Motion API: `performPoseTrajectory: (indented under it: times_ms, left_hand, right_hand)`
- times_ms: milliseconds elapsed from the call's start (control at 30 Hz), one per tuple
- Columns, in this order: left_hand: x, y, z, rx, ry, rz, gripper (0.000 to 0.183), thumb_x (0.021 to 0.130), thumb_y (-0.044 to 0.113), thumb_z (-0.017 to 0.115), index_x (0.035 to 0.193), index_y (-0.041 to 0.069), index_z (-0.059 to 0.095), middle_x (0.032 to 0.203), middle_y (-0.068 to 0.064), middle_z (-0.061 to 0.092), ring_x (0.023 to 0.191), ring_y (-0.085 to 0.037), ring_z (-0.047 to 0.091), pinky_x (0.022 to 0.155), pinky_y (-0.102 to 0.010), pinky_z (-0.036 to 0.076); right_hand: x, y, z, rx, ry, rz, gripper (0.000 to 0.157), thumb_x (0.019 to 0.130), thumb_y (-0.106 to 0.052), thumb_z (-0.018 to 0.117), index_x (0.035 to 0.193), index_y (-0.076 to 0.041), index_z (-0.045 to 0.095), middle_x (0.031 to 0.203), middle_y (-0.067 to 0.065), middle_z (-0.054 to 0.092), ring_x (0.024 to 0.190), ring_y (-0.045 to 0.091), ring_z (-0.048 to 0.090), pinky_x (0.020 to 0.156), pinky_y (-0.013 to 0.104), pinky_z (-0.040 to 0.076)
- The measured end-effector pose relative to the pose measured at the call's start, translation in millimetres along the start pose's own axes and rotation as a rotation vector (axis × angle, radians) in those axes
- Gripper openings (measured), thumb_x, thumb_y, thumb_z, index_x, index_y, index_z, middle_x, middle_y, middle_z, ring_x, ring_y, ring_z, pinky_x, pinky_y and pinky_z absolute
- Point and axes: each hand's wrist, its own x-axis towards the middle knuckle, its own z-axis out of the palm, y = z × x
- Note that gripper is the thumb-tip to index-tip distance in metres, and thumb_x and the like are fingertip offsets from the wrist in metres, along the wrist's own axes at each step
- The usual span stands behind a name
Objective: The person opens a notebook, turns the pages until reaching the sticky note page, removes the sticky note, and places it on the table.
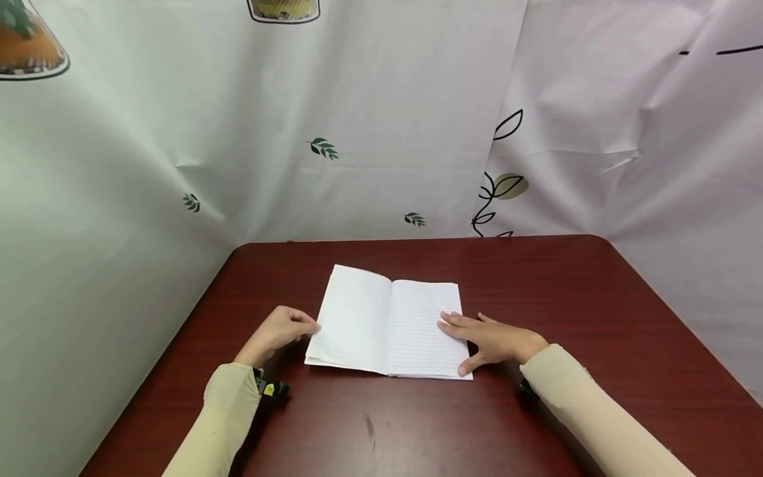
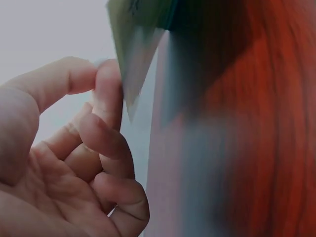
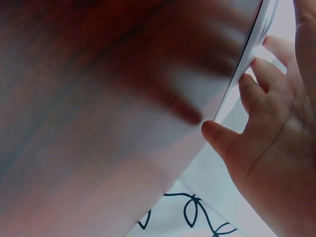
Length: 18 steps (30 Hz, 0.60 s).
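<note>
An open notebook (image 1: 417, 331) lies on the table, its left page blank and its right page ruled with lines. My left hand (image 1: 280, 333) is at the notebook's left edge. In the left wrist view, thumb and index finger of that hand (image 2: 94, 143) pinch the edge, beside a green and dark cover corner (image 2: 131, 59) that hangs tilted. My right hand (image 1: 495, 339) rests with spread fingers over the ruled page's right edge, thumb near the lower corner. From the right wrist, the hand's (image 3: 276, 123) fingertips show along the notebook's edge (image 3: 253, 39).
The dark red wooden table (image 1: 369, 424) has rounded far corners and a shiny top with a small dark mark in front of the notebook. A white sheet (image 1: 381, 119) printed with leaves stands behind it and along both sides. Each wrist wears a dark strap under a light sleeve.
</note>
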Motion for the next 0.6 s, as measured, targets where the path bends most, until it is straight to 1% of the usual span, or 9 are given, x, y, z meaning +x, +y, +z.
performPoseTrajectory:
  times_ms: [167, 267, 433, 600]
  left_hand:
    - [-2.6, -5.5, -0.9, 0.064, -0.032, 0.008, 0.017, 0.08, 0.019, 0.073, 0.087, 0.003, 0.075, 0.078, -0.002, 0.067, 0.07, -0.016, 0.054, 0.063, -0.029, 0.045]
    - [-4.0, -6.9, -0.9, 0.086, -0.049, 0.008, 0.016, 0.081, 0.018, 0.073, 0.086, 0.003, 0.075, 0.076, -0.002, 0.069, 0.069, -0.016, 0.054, 0.062, -0.029, 0.045]
    - [-6.0, -8.8, 1.9, 0.1, -0.066, 0.012, 0.014, 0.081, 0.016, 0.071, 0.084, 0.002, 0.075, 0.072, -0.002, 0.069, 0.066, -0.015, 0.053, 0.06, -0.028, 0.045]
    - [-7.3, -8.7, 7.7, 0.09, -0.056, 0.009, 0.011, 0.079, 0.013, 0.072, 0.081, 0.002, 0.074, 0.068, -0.002, 0.068, 0.063, -0.014, 0.053, 0.058, -0.028, 0.044]
  right_hand:
    - [1.6, 0.3, -3.6, -0.005, -0.008, -0.012, 0.095, 0.075, -0.048, 0.072, 0.149, -0.006, 0.031, 0.158, 0.016, 0.022, 0.145, 0.037, 0.021, 0.109, 0.068, 0.013]
    - [3.2, 0.0, -5.5, -0.004, -0.02, 0.001, 0.095, 0.075, -0.048, 0.072, 0.15, -0.007, 0.031, 0.159, 0.014, 0.022, 0.146, 0.036, 0.02, 0.11, 0.066, 0.012]
    - [3.4, -0.8, -6.2, 0.011, -0.04, 0.028, 0.095, 0.075, -0.047, 0.073, 0.151, -0.01, 0.03, 0.16, 0.011, 0.02, 0.147, 0.033, 0.018, 0.112, 0.064, 0.01]
    - [0.9, -1.3, -4.8, 0.033, -0.036, 0.032, 0.095, 0.074, -0.046, 0.074, 0.15, -0.009, 0.03, 0.16, 0.011, 0.02, 0.146, 0.035, 0.018, 0.112, 0.064, 0.011]
